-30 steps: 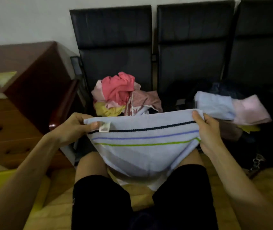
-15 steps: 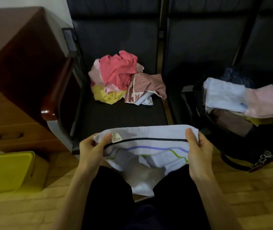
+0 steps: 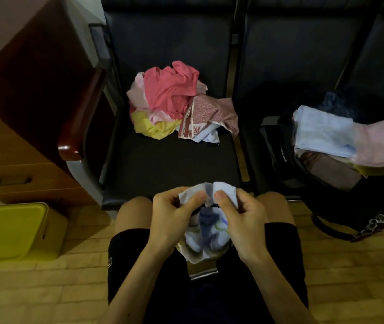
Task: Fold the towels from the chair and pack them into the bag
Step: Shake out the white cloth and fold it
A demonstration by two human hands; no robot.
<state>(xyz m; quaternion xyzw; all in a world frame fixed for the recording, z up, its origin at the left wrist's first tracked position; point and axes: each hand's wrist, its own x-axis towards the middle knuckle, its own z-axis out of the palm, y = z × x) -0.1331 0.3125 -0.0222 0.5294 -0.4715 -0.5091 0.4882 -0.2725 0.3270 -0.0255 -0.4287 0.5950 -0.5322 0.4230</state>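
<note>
Dim room, tiled floor, row of black chairs against the wall. Wooden cabinet [image 3: 22,94] and yellow box [image 3: 15,230] off to the left.

Toward the back edge of the nearest chair seat [image 3: 163,164]: loose pile of towels [image 3: 174,101], pink, yellow and patterned, not yet folded. On the next seat to the right: open black bag [image 3: 277,146], with folded towels [image 3: 321,134], pale blue and pink, lying across its mouth.

Just off the seat's front edge, over the lap: striped towel [image 3: 206,239], bunched and sagging between the knees. Left hand [image 3: 174,220] curled, pinching one top corner between thumb and fingers. Right hand [image 3: 244,223] curled likewise on the other corner. Both corners close together, about touching.

Probably halfway through a first fold. Risks from here:
- A crooked fold, because of the crumpled lower half.
- A drop to the floor, from one slack pinch.
- A spill from the bag's rim, from one more towel pushed onto that overhanging stack.
</note>
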